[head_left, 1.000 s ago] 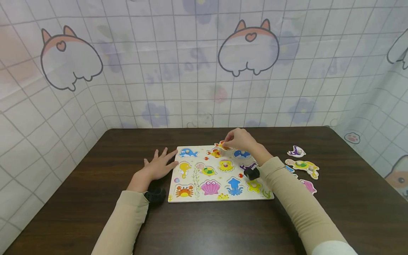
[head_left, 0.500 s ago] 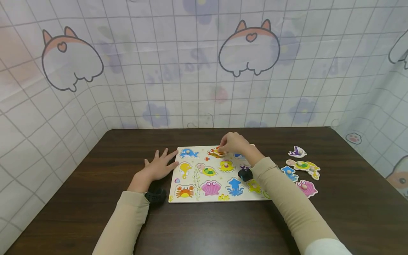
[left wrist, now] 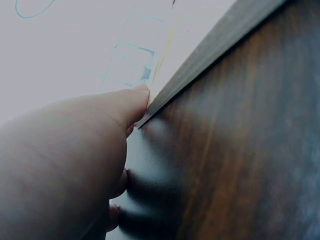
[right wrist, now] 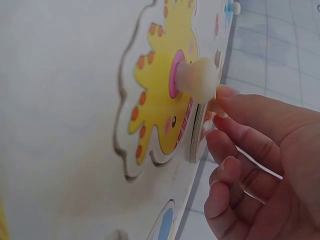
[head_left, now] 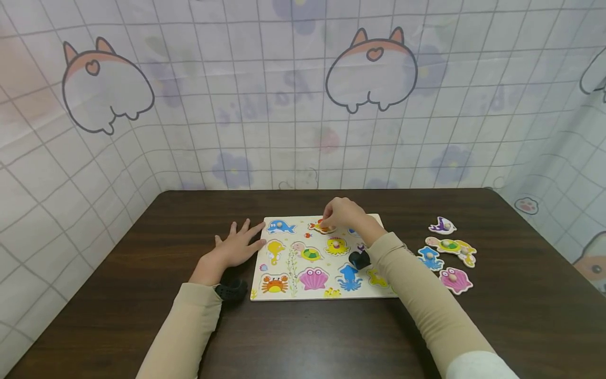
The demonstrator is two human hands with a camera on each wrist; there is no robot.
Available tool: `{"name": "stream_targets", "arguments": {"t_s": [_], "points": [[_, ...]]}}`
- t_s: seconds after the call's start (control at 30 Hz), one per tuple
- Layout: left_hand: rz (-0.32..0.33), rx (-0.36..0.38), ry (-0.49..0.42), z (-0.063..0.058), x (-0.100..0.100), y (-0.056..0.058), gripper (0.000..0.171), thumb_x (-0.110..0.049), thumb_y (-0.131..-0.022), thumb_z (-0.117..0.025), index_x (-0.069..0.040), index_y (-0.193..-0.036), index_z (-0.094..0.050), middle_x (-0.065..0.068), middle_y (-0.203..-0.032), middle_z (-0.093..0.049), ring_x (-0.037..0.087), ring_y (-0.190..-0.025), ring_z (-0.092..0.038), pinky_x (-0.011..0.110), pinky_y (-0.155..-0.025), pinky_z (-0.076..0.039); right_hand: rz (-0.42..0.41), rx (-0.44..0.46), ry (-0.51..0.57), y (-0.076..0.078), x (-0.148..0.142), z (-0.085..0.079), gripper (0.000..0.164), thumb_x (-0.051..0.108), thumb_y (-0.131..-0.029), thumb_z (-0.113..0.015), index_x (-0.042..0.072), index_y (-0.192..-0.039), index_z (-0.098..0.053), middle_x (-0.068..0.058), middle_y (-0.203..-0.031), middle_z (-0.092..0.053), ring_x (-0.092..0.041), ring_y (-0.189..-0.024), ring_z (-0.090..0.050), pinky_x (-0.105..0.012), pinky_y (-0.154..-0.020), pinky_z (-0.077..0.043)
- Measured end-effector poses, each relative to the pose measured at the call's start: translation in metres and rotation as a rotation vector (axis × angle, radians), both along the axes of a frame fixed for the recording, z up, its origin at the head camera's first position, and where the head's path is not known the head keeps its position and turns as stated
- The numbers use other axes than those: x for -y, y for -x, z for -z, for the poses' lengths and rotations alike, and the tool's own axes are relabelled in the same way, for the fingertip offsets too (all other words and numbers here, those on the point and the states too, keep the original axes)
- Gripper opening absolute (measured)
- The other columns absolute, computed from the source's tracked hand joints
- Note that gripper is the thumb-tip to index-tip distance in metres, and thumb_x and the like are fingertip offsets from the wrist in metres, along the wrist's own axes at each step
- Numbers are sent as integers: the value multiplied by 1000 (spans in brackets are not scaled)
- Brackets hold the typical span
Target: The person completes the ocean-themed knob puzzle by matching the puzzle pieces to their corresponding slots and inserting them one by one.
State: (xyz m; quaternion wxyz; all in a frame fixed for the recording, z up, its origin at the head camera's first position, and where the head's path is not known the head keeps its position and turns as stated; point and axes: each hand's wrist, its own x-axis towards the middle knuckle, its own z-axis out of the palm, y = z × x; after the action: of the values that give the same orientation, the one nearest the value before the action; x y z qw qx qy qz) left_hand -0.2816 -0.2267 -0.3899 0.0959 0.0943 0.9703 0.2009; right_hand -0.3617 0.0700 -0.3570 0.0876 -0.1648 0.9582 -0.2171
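A white wooden peg puzzle board (head_left: 280,267) with sea-animal pictures lies on the table. My right hand (head_left: 347,215) pinches the red and yellow fish puzzle piece (head_left: 320,227) at the fish picture near the board's far edge. In the right wrist view its edge (right wrist: 196,137) stands behind the yellow octopus piece (right wrist: 165,107), and thumb and fingers hide its knob. Whether it lies flush I cannot tell. My left hand (head_left: 234,251), fingers spread, rests at the board's left edge. The left wrist view has its thumb (left wrist: 132,102) touching that edge.
Right of the board lie several loose pieces: a purple fish (head_left: 442,226), a turtle (head_left: 446,244) overlapping a yellow piece (head_left: 467,258), a blue squid (head_left: 430,258) and a pink shell (head_left: 455,280). A patterned cloth wall (head_left: 293,137) stands behind the dark table (head_left: 303,337).
My right hand has moved slightly left and nearer, bringing the fish puzzle piece from beyond the far edge onto its picture. My left hand has stayed in place.
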Motion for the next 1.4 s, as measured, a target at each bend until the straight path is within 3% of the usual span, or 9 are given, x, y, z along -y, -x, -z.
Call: {"name": "stream_targets", "arguments": {"t_s": [0.97,1.4], "points": [[-1,-1,12,1,-2,1,66,-48,-109,-43,-21,-166,-23,24,-169,-6,53,-151,6,82,-107,5,10,-20,-40,-6,4,-2,18,30,-91,-80,12,-90,-76,-2,-87,-69,-21,-85,-59,-36,-77,-48],[1,3,3,-2,-1,-1,66,-47,-110,-44,-21,-166,-23,24,-169,-5,54,-151,7,82,-107,6,-15,-39,4,-12,-5,-17,12,25,-96,-75,14,-100,-78,-4,-104,-72,-26,-97,-61,-46,-91,-50]]}}
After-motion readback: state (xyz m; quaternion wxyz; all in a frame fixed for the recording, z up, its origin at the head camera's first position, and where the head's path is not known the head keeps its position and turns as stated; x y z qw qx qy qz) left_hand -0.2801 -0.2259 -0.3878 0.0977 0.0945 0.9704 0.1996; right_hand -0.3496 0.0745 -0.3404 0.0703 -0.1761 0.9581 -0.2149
